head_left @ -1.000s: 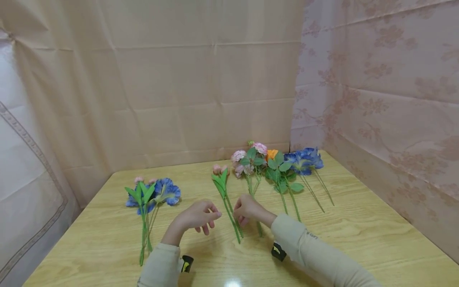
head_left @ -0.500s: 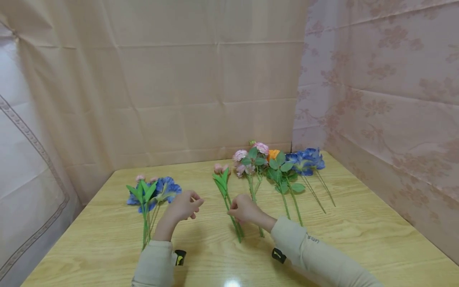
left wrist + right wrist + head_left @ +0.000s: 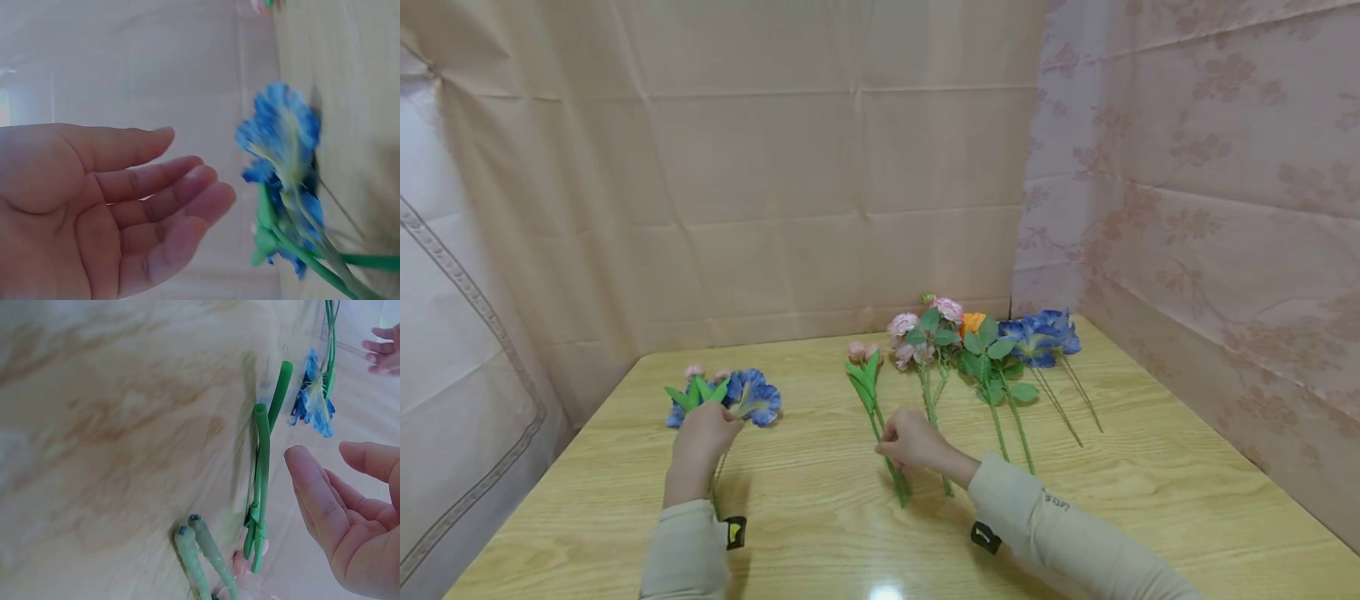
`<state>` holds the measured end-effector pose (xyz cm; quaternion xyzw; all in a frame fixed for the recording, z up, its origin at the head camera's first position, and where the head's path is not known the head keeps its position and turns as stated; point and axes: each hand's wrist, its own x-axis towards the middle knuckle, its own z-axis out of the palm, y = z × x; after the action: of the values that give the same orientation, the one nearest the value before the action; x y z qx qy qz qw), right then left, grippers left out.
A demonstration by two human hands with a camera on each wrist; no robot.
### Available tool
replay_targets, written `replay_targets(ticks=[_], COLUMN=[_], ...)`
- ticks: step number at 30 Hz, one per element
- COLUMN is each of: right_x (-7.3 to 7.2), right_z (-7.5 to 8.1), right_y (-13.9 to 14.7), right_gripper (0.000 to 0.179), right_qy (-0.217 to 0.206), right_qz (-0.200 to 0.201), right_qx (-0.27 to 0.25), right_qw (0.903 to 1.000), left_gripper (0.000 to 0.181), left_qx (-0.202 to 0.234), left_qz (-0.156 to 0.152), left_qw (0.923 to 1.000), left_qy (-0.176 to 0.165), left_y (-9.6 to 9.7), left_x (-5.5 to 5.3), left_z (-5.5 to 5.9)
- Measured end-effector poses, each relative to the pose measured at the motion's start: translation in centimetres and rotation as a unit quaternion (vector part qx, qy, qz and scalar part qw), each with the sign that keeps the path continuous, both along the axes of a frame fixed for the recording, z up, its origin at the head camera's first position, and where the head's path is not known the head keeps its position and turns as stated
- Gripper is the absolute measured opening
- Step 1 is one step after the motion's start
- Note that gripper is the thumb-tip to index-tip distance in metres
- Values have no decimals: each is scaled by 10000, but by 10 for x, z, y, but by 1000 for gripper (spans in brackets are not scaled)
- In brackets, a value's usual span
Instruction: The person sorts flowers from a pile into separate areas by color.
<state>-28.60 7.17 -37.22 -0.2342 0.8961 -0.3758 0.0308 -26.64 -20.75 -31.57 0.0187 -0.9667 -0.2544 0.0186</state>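
My left hand [image 3: 703,437] hovers over the left-hand bunch and hides most of its stems in the head view. The bunch has blue flowers [image 3: 756,402] and pink tulips with green leaves [image 3: 700,390]. In the left wrist view that hand [image 3: 131,212] has loosely bent fingers around nothing, apart from the blue flower [image 3: 284,134]. Over the stems of the middle pink tulips [image 3: 863,377] hangs my right hand [image 3: 916,439]. Its thumb and fingers [image 3: 319,494] are apart in the right wrist view, and the green stems [image 3: 262,456] lie beyond them untouched.
Right of the tulips lie pink-white flowers [image 3: 917,329], an orange flower [image 3: 973,323] with leafy stems, and blue flowers [image 3: 1037,337]. All rest on the wooden table [image 3: 820,533]. A beige curtain [image 3: 760,208] hangs behind, a patterned one [image 3: 1210,208] at the right.
My left hand has travelled left from beside the middle tulips to above the left bunch. My right hand shifted slightly left at first, then stayed. The flowers look unmoved.
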Motion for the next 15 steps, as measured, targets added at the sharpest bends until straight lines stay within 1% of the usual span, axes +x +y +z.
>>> replay_targets(ticks=[3, 5, 6, 9, 12, 15], right_x=[1, 1, 1, 2, 1, 1], right_z=[-1, -2, -2, -3, -4, -5], right_y=[0, 0, 0, 0, 1, 2], right_gripper=[16, 16, 15, 14, 14, 14], right_qy=[-8, -47, -73, -105, -159, -171], right_qz=[12, -5, -10, -2, 0, 27], right_qx=[38, 43, 41, 34, 6, -15], right_qw=[10000, 10000, 10000, 9999, 9999, 9998], left_gripper=[31, 21, 20, 34, 37, 34], left_qx=[-99, -195, -255, -347, -421, -452], left_qz=[61, 52, 51, 86, 169, 225], left_qw=[9997, 9991, 9985, 9968, 9960, 9955], left_qy=[-196, -377, -483, -719, -770, -798], left_y=[-5, -7, -8, -11, -13, -14], left_x=[-2, -3, -4, -7, -11, -13], left_z=[-6, -10, -12, -18, -24, -30])
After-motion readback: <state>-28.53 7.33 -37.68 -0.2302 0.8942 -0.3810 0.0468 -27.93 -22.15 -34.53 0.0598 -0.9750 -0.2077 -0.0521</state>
